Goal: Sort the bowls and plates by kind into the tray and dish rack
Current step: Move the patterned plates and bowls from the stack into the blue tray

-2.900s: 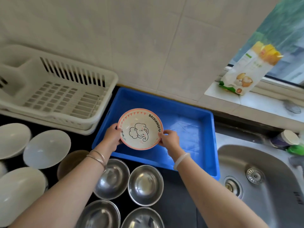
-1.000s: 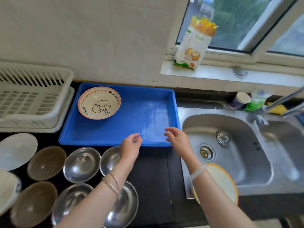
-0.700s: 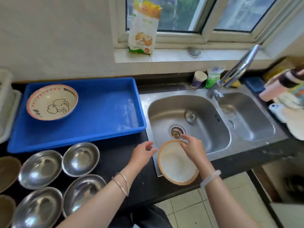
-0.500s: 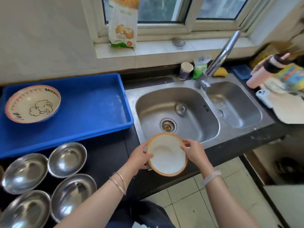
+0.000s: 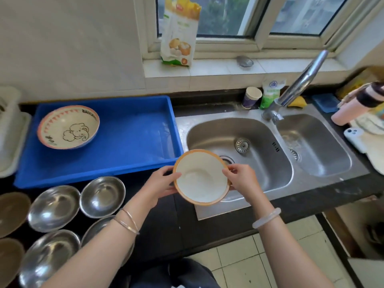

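Since before, the orange-rimmed bowl (image 5: 201,177) moved toward the blue tray (image 5: 133,132); my left hand (image 5: 160,185) and right hand (image 5: 242,179) grip its rim over the sink (image 5: 259,142). Only the elephant bowl (image 5: 68,127) lies inside; steel bowls (image 5: 102,196) wait.

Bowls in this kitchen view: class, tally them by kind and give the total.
Round shiny steel bowls: 4, one partly hidden
Round brown bowls, cut off at the left edge: 2
Cream ceramic elephant-print bowl in the blue plastic tray: 1
White orange-rimmed bowl, held by the left hand and right hand: 1
Total: 8
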A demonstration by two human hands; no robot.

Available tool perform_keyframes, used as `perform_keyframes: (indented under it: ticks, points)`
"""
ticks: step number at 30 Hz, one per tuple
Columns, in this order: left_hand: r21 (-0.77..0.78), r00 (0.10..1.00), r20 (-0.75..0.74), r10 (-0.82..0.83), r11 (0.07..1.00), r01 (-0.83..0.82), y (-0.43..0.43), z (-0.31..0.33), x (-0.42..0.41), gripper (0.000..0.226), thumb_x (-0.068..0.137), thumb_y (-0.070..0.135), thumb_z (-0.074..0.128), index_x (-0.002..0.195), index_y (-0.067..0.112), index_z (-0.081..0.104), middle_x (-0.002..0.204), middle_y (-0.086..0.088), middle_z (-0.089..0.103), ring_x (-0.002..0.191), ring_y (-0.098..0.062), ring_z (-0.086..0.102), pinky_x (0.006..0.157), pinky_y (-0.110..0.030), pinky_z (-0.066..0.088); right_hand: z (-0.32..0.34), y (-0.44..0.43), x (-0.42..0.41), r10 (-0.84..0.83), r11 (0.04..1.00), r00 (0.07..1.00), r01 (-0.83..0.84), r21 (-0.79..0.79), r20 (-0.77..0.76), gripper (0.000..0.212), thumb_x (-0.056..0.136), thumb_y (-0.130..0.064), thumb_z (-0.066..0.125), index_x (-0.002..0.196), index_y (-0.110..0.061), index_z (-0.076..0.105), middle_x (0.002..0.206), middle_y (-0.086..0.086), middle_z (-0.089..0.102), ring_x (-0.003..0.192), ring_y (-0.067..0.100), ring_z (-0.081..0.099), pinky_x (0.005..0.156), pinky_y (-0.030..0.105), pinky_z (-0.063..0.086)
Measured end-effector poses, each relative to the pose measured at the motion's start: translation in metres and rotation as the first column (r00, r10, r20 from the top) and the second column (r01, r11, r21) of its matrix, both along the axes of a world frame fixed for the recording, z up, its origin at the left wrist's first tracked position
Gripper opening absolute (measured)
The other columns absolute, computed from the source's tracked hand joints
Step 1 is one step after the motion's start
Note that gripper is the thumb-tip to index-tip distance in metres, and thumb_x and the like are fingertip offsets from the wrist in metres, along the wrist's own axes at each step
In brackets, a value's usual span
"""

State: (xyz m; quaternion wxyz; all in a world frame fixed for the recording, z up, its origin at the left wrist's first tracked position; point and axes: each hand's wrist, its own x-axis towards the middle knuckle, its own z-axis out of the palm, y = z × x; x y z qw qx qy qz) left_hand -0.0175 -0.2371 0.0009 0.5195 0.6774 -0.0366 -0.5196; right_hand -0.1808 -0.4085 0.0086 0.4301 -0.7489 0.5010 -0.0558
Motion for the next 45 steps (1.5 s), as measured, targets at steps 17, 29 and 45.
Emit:
perform_keyframes:
  ticks: [17, 29, 45]
  points:
    - [-0.263, 0.782, 0.04, 0.622, 0.762, -0.592, 0.127, 0.037, 0.192, 0.035, 0.09, 0.005, 0.054, 0.125, 0.005, 0.054, 0.099, -0.007, 0.065, 0.083, -0.015, 0.063, 0.068, -0.025, 0.056, 0.026, 0.093, 0.292, 0.177, 0.965, 0.966, -0.208, 0.159, 0.19, 0.013, 0.088, -0.015, 0.06, 0.079, -0.009, 0.069, 0.068, 0.002, 0.064, 0.05, 0.009, 0.065, 0.049, 0.021, 0.057]
    - [-0.225, 0.679, 0.088, 0.729, 0.678, -0.7, 0.151, -0.014, 0.295, 0.037, 0.096, 0.006, 0.042, 0.131, 0.014, 0.05, 0.123, -0.006, 0.058, 0.11, -0.022, 0.056, 0.079, -0.029, 0.05, -0.009, 0.145, 0.418, 0.256, 0.964, 0.964, -0.26, 0.058, 0.079, 0.019, 0.079, -0.003, 0.048, 0.069, 0.001, 0.064, 0.057, 0.008, 0.057, 0.063, 0.029, 0.063, 0.073, 0.051, 0.058]
    - [-0.127, 0.663, 0.235, 0.71, 0.699, -0.704, 0.148, -0.051, 0.322, 0.036, 0.095, 0.008, 0.041, 0.128, 0.016, 0.053, 0.129, -0.008, 0.058, 0.116, -0.025, 0.054, 0.099, -0.045, 0.046, -0.041, 0.152, 0.442, 0.27, 0.963, 0.96, -0.269, -0.019, 0.07, 0.02, 0.086, -0.006, 0.049, 0.072, -0.004, 0.063, 0.065, 0.008, 0.054, 0.063, 0.022, 0.047, 0.057, 0.03, 0.039]
